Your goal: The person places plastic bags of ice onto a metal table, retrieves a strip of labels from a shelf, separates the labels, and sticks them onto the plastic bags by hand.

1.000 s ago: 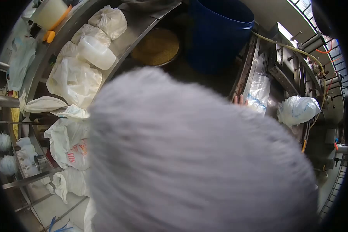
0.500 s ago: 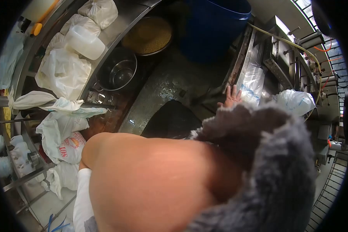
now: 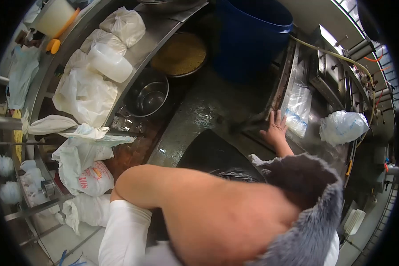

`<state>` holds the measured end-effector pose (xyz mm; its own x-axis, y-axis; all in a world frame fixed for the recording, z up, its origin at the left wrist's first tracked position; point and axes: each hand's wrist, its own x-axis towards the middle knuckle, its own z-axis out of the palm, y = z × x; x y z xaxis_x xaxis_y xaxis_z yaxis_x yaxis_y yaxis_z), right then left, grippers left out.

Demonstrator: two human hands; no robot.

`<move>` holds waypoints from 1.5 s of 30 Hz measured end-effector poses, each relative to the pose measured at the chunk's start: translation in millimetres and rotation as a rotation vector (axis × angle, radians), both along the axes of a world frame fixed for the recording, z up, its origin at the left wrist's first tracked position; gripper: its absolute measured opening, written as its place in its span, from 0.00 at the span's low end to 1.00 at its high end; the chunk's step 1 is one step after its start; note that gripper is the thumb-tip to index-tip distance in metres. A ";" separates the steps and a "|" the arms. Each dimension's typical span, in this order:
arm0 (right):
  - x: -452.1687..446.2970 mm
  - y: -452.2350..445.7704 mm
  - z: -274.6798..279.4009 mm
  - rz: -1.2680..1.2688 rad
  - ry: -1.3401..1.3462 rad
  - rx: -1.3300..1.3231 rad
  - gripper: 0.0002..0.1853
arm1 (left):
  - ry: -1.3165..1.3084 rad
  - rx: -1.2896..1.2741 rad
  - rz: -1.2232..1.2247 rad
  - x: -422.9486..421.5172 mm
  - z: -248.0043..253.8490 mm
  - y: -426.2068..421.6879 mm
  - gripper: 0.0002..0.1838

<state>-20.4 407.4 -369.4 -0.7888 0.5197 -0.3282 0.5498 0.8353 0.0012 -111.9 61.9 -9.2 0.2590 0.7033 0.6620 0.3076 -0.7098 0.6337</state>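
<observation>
My right hand (image 3: 276, 129) lies with spread fingers on the metal edge of the bench at the right, beside a clear plastic bag (image 3: 298, 111), holding nothing. Grey fluffy cloth (image 3: 308, 213) covers part of my body at the lower right. A large bare bent limb (image 3: 208, 208) fills the lower middle, with a white covering (image 3: 125, 230) below its bend. My left hand does not show. Black material (image 3: 213, 155) hangs behind the limb.
A blue barrel (image 3: 252, 44), a basin of yellowish grains (image 3: 179, 53) and a steel pot (image 3: 147, 95) stand ahead. White bags (image 3: 86, 95) and a plastic container (image 3: 110, 62) lie on the left counter (image 3: 153, 35). A filled bag (image 3: 343, 127) sits at the right.
The grey cloth, which covered most of the view, has moved down and right. The bare limb, the pot and my right hand have come into sight. The view has shifted slightly since the middle frame.
</observation>
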 end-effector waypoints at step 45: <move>0.0 -2.7 -5.3 -0.031 -0.016 -0.032 0.68 | -0.156 0.523 0.372 26.9 26.9 -10.0 0.03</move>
